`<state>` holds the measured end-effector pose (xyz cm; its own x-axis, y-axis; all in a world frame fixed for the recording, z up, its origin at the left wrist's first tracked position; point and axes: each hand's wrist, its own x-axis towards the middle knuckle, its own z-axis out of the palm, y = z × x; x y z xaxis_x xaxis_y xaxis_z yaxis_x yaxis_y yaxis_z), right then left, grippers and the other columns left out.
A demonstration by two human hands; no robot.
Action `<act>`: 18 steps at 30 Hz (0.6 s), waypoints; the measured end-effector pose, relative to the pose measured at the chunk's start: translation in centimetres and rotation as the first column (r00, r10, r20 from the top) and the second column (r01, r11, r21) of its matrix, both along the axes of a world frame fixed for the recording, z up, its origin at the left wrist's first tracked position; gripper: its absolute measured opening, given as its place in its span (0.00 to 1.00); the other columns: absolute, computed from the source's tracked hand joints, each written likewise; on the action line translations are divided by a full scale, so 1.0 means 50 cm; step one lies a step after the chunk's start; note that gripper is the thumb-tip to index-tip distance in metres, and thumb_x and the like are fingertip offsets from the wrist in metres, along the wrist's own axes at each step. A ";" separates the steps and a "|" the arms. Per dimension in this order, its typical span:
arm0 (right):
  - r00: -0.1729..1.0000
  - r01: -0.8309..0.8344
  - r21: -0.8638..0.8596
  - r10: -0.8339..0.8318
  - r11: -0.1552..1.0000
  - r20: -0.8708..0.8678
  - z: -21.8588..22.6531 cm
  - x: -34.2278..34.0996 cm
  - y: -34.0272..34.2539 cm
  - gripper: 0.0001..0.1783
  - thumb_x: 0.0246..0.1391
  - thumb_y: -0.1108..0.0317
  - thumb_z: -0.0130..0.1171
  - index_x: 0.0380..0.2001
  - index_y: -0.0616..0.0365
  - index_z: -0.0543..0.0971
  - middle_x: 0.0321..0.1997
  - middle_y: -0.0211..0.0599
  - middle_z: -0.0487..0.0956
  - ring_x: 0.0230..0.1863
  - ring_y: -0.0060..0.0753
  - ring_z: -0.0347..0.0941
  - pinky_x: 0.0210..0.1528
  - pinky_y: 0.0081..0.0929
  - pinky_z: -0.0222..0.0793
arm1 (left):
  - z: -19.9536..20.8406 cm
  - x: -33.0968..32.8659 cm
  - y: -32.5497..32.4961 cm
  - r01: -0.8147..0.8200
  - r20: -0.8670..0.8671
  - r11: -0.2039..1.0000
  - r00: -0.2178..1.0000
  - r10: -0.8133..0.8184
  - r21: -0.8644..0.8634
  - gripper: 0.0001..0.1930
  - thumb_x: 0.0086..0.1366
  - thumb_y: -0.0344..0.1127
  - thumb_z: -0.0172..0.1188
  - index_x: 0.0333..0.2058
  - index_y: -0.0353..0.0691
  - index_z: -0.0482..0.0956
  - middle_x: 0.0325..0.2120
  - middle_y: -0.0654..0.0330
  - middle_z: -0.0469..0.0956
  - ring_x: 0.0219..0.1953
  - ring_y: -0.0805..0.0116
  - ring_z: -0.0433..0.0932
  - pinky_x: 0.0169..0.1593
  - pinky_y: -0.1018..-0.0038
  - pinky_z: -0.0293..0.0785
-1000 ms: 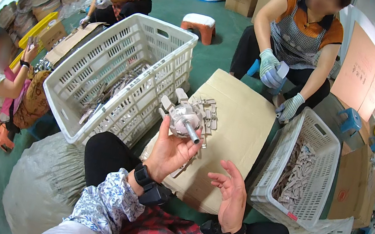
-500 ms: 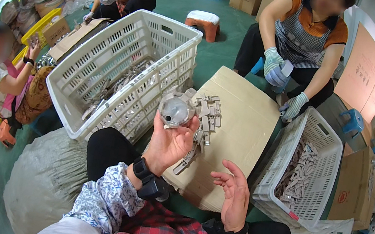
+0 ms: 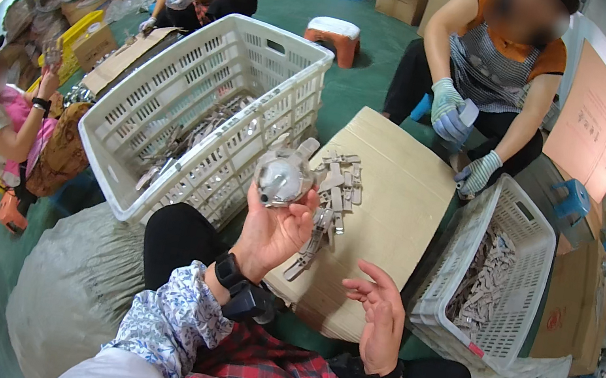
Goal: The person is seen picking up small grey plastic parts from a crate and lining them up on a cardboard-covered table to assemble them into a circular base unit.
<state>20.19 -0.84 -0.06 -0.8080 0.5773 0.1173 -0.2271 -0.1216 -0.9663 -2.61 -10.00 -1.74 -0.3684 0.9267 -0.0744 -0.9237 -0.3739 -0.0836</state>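
Note:
My left hand (image 3: 271, 236) is closed round the underside of a round, clear-and-grey piece (image 3: 282, 178) with tabs sticking out from its rim. I cannot make out its exact kind. My right hand (image 3: 381, 322) hovers palm inward over the near edge of a cardboard sheet (image 3: 392, 204), fingers apart and nothing in them. Between the hands and beyond them, several small grey metal parts, like hinges or clips (image 3: 334, 194), lie in a loose strip on the cardboard's left side. My left hand partly covers that strip.
A large white crate (image 3: 194, 171) holding metal parts stands at the left. A smaller crate (image 3: 432, 303) of grey parts is at the right. A gloved co-worker (image 3: 491, 68) sits across from me; two others are at the left. A stool (image 3: 334, 38) stands behind.
The round piece has tilted in my left hand, so its face and tabs show at a different angle. My right hand has hardly moved. The person at far left has shifted posture.

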 end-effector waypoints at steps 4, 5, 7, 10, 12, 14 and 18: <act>0.998 0.052 -0.031 -0.051 0.998 0.032 0.000 0.016 -0.010 0.30 0.68 0.54 0.47 0.62 0.68 0.68 0.59 0.42 0.74 0.53 0.32 0.76 0.55 0.29 0.67 | -0.013 0.002 -0.014 -0.237 -0.163 0.952 0.965 0.207 -0.194 0.43 0.68 0.70 0.46 0.58 0.29 0.67 0.53 0.46 0.73 0.53 0.54 0.77 0.60 0.56 0.75; 0.998 0.060 -0.029 -0.059 0.998 0.029 -0.007 0.022 -0.010 0.29 0.68 0.54 0.47 0.62 0.68 0.68 0.59 0.41 0.74 0.52 0.32 0.76 0.54 0.29 0.68 | -0.012 0.003 -0.021 -0.240 -0.130 0.952 0.967 0.217 -0.192 0.40 0.69 0.66 0.49 0.59 0.30 0.65 0.56 0.45 0.70 0.58 0.50 0.73 0.62 0.55 0.73; 0.998 0.054 -0.026 -0.053 0.998 0.014 -0.008 0.027 -0.011 0.29 0.68 0.55 0.48 0.61 0.69 0.68 0.59 0.41 0.73 0.52 0.33 0.76 0.54 0.29 0.68 | -0.016 -0.016 -0.037 -0.306 -0.171 0.914 0.948 0.268 -0.265 0.33 0.70 0.58 0.54 0.59 0.34 0.65 0.56 0.47 0.71 0.59 0.51 0.72 0.65 0.56 0.70; 0.998 0.030 -0.054 -0.027 0.998 0.059 -0.006 0.021 -0.014 0.32 0.66 0.52 0.51 0.61 0.70 0.67 0.59 0.43 0.74 0.52 0.34 0.75 0.54 0.30 0.67 | -0.006 -0.061 -0.080 -0.410 -0.350 0.845 0.891 0.290 -0.343 0.29 0.70 0.55 0.56 0.58 0.37 0.67 0.52 0.51 0.73 0.57 0.56 0.73 0.65 0.59 0.69; 0.998 0.039 -0.082 -0.035 0.996 0.044 -0.012 0.021 -0.014 0.33 0.65 0.51 0.52 0.61 0.70 0.67 0.59 0.43 0.74 0.52 0.34 0.75 0.54 0.30 0.67 | 0.008 -0.097 -0.112 -0.487 -0.473 0.781 0.834 0.283 -0.392 0.24 0.71 0.54 0.56 0.55 0.43 0.71 0.47 0.58 0.77 0.49 0.64 0.75 0.60 0.66 0.70; 0.999 0.024 -0.088 -0.020 0.996 0.040 -0.017 0.017 -0.013 0.33 0.65 0.50 0.52 0.61 0.70 0.68 0.58 0.42 0.74 0.51 0.34 0.75 0.53 0.29 0.67 | 0.004 -0.160 -0.149 -0.571 -0.561 0.708 0.774 0.294 -0.416 0.22 0.71 0.54 0.56 0.54 0.44 0.72 0.46 0.60 0.77 0.47 0.67 0.75 0.54 0.69 0.71; 0.996 0.029 -0.066 -0.023 0.997 0.084 -0.026 0.010 -0.015 0.32 0.66 0.50 0.52 0.59 0.69 0.69 0.57 0.41 0.75 0.51 0.33 0.75 0.53 0.28 0.68 | -0.023 -0.311 -0.226 -0.765 -0.837 0.571 0.497 0.230 -0.297 0.18 0.70 0.52 0.58 0.49 0.46 0.74 0.39 0.65 0.80 0.38 0.72 0.76 0.46 0.72 0.71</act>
